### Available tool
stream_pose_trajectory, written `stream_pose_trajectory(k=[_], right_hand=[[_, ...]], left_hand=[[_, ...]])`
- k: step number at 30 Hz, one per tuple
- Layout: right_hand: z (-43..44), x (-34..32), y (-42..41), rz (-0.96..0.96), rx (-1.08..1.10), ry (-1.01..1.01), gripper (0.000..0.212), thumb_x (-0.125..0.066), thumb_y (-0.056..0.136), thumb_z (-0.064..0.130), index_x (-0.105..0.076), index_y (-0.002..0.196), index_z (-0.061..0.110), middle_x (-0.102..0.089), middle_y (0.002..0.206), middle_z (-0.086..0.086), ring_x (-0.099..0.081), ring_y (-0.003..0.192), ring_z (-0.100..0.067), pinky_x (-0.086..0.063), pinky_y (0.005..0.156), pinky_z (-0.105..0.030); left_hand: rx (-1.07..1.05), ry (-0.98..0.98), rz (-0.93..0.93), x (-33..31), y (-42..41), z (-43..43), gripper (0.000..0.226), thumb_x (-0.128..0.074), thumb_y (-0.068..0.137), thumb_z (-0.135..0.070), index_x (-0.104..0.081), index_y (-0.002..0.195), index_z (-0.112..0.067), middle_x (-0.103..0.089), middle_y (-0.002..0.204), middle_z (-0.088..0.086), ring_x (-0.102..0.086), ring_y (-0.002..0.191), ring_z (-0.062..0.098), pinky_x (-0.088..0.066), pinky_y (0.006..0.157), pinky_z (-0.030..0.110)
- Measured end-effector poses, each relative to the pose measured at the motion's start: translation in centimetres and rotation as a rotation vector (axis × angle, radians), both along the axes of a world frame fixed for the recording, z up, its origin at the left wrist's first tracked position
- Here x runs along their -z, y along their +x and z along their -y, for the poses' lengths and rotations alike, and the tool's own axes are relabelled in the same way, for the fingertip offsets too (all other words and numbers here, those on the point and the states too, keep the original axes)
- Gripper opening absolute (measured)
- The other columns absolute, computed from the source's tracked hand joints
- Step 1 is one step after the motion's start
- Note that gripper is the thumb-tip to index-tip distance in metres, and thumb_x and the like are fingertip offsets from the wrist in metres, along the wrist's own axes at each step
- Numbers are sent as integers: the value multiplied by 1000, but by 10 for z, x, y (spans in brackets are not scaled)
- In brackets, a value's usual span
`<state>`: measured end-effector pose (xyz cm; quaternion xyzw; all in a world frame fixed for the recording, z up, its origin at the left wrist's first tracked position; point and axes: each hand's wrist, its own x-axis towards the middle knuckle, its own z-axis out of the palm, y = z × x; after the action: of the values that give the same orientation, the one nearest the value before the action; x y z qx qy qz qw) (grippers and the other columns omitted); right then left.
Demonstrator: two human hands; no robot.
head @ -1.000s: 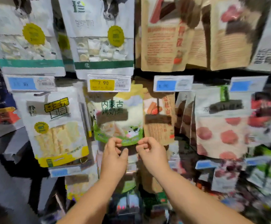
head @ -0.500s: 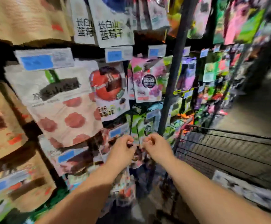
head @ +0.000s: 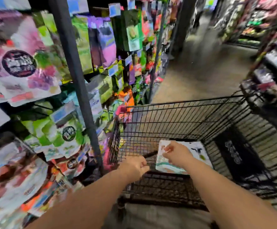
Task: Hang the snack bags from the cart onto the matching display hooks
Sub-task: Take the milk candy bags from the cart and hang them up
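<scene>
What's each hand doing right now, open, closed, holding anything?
Left hand: closed, fingers curled, holding nothing visible.
Right hand: curled over the white snack bag in the cart; grip cannot be told.

Over a black wire cart (head: 184,113) beside blurred hanging snack packets (head: 23,63), the left hand (head: 134,166) curls empty while the right hand (head: 178,154) touches a flat white snack bag (head: 196,150).

Left hand (head: 134,166), right hand (head: 177,153), both curled, outstretched.
</scene>
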<state>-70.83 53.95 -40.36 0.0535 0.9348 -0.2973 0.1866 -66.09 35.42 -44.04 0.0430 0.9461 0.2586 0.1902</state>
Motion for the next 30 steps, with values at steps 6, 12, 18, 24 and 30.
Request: stream_pose_trajectory(k=[6, 12, 18, 24, 30], right_hand=[[-35, 36, -30, 123, 109, 72, 18, -65, 87, 30, -54, 100, 25, -65, 105, -4, -66, 89, -20, -52, 73, -30], [-45, 82, -52, 284, 155, 122, 21, -68, 86, 29, -60, 102, 19, -63, 113, -9, -64, 105, -28, -53, 94, -40], [-63, 114, -93, 399, 120, 193, 39, -65, 89, 29, -60, 120, 6, -64, 119, -14, -62, 108, -28, -52, 92, -34], [-91, 145, -150, 470, 27, 237, 41, -65, 88, 31, -61, 119, 5, -66, 113, -15, -61, 87, -25, -47, 56, -26], [-111, 184, -206, 518, 3, 278, 45, -64, 90, 32, -58, 123, 3, -57, 103, -10, -62, 101, -26, -52, 77, -29]], left_hand=[[56, -201, 61, 32, -34, -9, 53, -19, 98, -59, -61, 108, -28, -66, 115, 4, -54, 114, 29, -41, 97, 42], [41, -159, 87, 46, -48, -5, 50, -28, 92, -68, -59, 89, -29, -67, 90, -5, -62, 92, 21, -52, 83, 36], [-188, -117, 184, 54, -93, 6, 64, -14, 89, -74, -61, 100, -32, -66, 104, -1, -60, 103, 23, -46, 88, 38], [-299, -260, 217, 63, -136, 10, 49, -32, 85, -77, -58, 91, -36, -65, 103, -5, -61, 98, 22, -48, 86, 33], [-406, -293, 123, 65, -163, 12, 47, -43, 80, -77, -54, 70, -33, -63, 79, -9, -61, 83, 19, -45, 69, 29]])
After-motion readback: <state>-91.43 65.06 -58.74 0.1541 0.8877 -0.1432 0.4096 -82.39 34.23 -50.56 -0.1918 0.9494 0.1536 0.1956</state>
